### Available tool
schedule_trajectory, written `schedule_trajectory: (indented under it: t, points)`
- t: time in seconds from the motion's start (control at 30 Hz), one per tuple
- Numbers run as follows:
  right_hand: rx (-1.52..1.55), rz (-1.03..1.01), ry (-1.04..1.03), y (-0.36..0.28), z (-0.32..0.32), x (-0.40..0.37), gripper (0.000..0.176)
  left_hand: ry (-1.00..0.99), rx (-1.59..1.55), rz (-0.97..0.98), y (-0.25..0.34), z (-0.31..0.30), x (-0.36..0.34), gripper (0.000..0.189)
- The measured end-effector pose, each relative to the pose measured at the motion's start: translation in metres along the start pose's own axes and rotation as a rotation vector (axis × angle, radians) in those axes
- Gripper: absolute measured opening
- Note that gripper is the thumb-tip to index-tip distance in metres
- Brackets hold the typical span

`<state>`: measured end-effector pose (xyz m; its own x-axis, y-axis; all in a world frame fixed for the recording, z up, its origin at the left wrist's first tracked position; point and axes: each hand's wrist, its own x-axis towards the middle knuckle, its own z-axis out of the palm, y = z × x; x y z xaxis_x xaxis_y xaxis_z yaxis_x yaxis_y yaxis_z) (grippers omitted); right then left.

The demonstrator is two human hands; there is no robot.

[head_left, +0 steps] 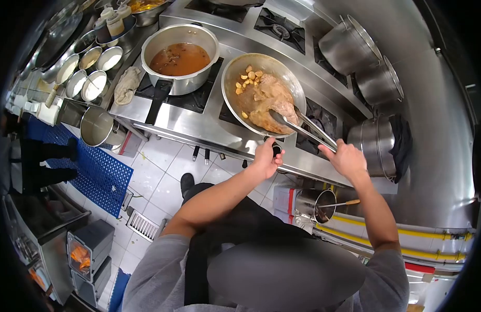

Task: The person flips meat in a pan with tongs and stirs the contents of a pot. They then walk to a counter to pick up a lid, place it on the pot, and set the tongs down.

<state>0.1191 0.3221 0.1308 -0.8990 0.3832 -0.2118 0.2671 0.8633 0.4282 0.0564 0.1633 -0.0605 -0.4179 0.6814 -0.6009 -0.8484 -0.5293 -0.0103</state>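
A wide metal frying pan (231, 99) sits on the stove in front of me. In it lie a large piece of browned meat (274, 96) and several golden garlic cloves (249, 76). My right hand (348, 160) is closed round the metal tongs (319, 136), whose arms are spread at the meat's near right side. At the pan's near edge, my left hand (266, 160) curls its fingers round the black pan handle (277, 150).
Left of the pan stands a pot (212, 44) of reddish-brown liquid, its black handle (159, 101) jutting over the stove's front edge. A crumpled cloth (127, 86) and bowls of seasoning (94, 86) are further left. Tall steel pots (349, 44) line the right. Another person (42, 158) stands at far left.
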Motion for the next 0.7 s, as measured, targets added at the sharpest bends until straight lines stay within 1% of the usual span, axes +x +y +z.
schedule_trajectory:
  t: [0.07, 0.17, 0.2, 0.27, 0.33, 0.4, 0.43, 0.47, 0.57, 0.63, 0.7]
  points:
    - [-0.007, -0.004, -0.026, 0.008, -0.015, 0.004, 0.078, -0.003, 0.008, 0.007, -0.001, 0.0, 0.0, 0.023]
    - [-0.152, -0.172, 0.06, 0.021, -0.024, 0.02, 0.076, 0.008, 0.026, 0.003, -0.002, 0.0, -0.001, 0.023]
    - [-0.152, -0.169, 0.061, 0.022, -0.028, 0.028, 0.076, 0.001, 0.028, 0.002, -0.001, -0.001, 0.001, 0.024]
    - [-0.244, -0.267, 0.037, 0.017, -0.037, 0.04, 0.075, -0.003, 0.027, 0.003, -0.001, -0.003, 0.002, 0.024]
    - [-0.274, -0.294, 0.015, 0.01, -0.037, 0.045, 0.076, -0.028, 0.054, 0.021, -0.001, -0.003, 0.002, 0.025]
    - [-0.251, -0.256, -0.01, 0.0, -0.031, 0.05, 0.078, -0.005, 0.064, 0.009, 0.001, -0.001, 0.001, 0.025]
    - [-0.18, -0.221, -0.025, -0.005, -0.019, 0.048, 0.08, 0.02, 0.077, -0.008, 0.003, 0.0, 0.0, 0.025]
    - [-0.108, -0.142, -0.087, -0.017, -0.014, 0.044, 0.08, 0.019, 0.073, -0.004, 0.004, 0.0, -0.001, 0.025]
    - [0.031, -0.052, -0.063, -0.042, 0.026, 0.053, 0.079, 0.026, 0.085, 0.004, 0.006, -0.002, 0.0, 0.025]
    - [0.155, -0.001, -0.056, -0.062, 0.035, 0.059, 0.078, 0.033, 0.087, 0.02, 0.011, -0.001, -0.004, 0.024]
    - [0.188, 0.005, -0.059, -0.076, 0.033, 0.064, 0.077, 0.009, 0.096, 0.024, 0.016, -0.003, -0.005, 0.024]
